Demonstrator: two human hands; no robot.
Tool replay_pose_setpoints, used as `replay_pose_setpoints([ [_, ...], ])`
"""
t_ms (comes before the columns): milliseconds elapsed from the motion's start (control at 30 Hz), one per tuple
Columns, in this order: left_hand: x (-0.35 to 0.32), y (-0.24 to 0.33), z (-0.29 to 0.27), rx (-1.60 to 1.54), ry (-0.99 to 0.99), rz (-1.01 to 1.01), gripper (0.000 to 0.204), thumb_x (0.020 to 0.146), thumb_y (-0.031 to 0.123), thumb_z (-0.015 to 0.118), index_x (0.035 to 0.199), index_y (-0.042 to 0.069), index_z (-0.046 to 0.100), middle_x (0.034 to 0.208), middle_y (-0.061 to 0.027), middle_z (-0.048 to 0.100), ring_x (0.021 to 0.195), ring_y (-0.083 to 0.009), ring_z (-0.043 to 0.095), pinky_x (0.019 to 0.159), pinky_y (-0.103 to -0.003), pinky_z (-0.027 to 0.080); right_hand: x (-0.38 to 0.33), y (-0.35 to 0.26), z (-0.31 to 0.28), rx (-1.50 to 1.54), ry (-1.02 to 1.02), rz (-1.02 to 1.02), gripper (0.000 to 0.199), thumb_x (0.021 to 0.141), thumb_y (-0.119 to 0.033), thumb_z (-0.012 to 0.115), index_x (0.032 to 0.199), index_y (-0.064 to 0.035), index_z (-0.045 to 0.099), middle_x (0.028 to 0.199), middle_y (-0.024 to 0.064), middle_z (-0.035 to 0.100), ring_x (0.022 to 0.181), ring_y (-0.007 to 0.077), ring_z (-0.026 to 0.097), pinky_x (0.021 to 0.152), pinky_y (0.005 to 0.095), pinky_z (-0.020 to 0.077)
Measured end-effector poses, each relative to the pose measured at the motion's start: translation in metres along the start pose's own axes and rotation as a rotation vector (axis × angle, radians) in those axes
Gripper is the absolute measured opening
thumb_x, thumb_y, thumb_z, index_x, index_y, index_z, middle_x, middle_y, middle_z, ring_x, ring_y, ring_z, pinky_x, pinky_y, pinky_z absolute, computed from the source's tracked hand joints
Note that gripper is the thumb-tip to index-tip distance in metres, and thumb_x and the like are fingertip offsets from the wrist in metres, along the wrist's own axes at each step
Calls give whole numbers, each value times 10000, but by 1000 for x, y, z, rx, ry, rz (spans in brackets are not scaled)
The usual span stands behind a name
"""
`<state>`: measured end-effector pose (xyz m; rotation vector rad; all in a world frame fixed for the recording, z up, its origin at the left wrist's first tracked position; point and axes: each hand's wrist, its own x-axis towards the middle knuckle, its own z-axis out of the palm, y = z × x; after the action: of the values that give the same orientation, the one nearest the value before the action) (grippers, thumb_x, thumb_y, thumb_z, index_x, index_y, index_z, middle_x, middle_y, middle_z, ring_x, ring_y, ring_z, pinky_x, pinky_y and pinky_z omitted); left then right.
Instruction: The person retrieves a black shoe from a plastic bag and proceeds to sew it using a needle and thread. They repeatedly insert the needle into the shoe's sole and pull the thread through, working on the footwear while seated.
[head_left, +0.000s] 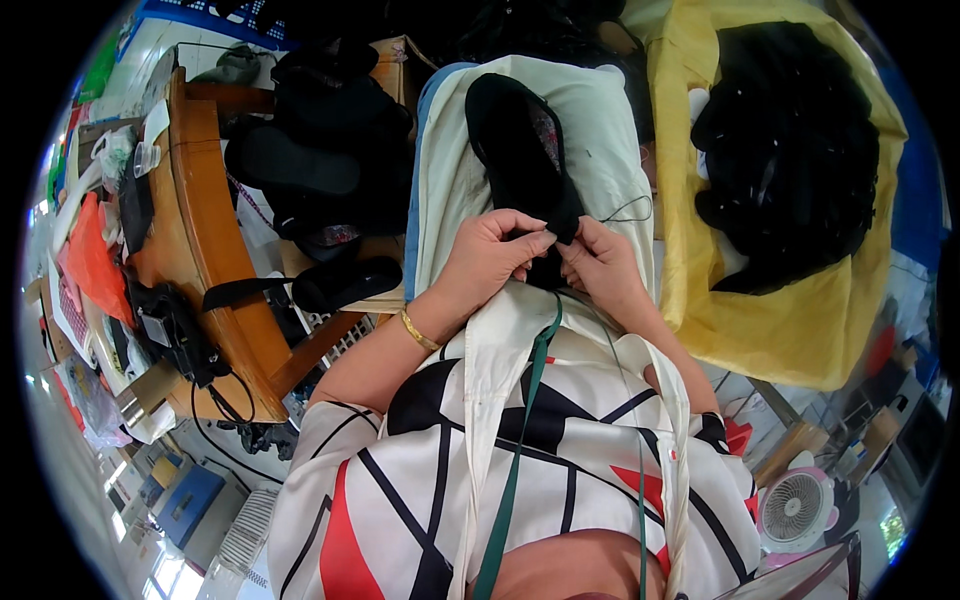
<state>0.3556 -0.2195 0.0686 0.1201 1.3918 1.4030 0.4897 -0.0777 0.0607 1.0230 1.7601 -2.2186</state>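
A black slip-on shoe point(500, 130) with a patterned inner lining lies on the pale cloth point(610, 130) over my lap, its toe pointing away from me. My left hand point(495, 255) pinches the heel end from the left, thumb and fingers together. From the right, my right hand point(600, 262) closes on the same heel edge, its fingertips almost meeting the left ones. A thin dark thread point(630, 208) loops out beside my right hand. Whether a needle sits between the fingertips is too small to tell.
On the left, several black shoes point(300, 160) are piled beside a wooden table point(205, 200) holding bags and a black device point(175, 330). At right, a yellow bag point(790, 330) holds a heap of black pieces point(790, 150). A small fan point(795, 508) stands at lower right.
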Motion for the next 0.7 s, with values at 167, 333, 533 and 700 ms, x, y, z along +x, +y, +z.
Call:
replay_pose_setpoints([
  [167, -1, 5, 3, -33, 32, 16, 152, 902, 99, 724, 1031, 28, 684, 817, -19, 669, 632, -49, 567, 559, -188, 473, 0, -5, 0, 9, -19, -67, 66, 995, -104, 590, 1001, -43, 615, 739, -51, 553, 656, 29, 503, 595, 200, 427],
  [333, 0, 7, 4, -40, 32, 30, 133, 895, 97, 727, 999, 31, 678, 807, -17, 661, 621, -50, 560, 560, -181, 473, 5, 6, -9, -59, -65, -254, 102, 981, -63, 584, 1062, -28, 636, 811, -41, 563, 751, 41, 485, 670, 203, 414],
  [533, -1, 5, 2, -50, 27, 34, 150, 884, 91, 737, 1007, 27, 679, 805, -18, 660, 617, -50, 559, 560, -183, 474, 6, 13, -18, -46, -134, -232, 157, 974, -45, 575, 1114, -23, 642, 834, -42, 573, 772, 38, 478, 683, 203, 409],
  [700, 0, 6, 0, -20, 19, 34, 165, 870, 85, 752, 1004, 20, 679, 794, -15, 655, 610, -49, 557, 549, -184, 465, 3, 3, -15, 26, -127, -96, 97, 985, -63, 568, 1053, -47, 636, 738, -45, 544, 649, 28, 477, 576, 198, 389],
])
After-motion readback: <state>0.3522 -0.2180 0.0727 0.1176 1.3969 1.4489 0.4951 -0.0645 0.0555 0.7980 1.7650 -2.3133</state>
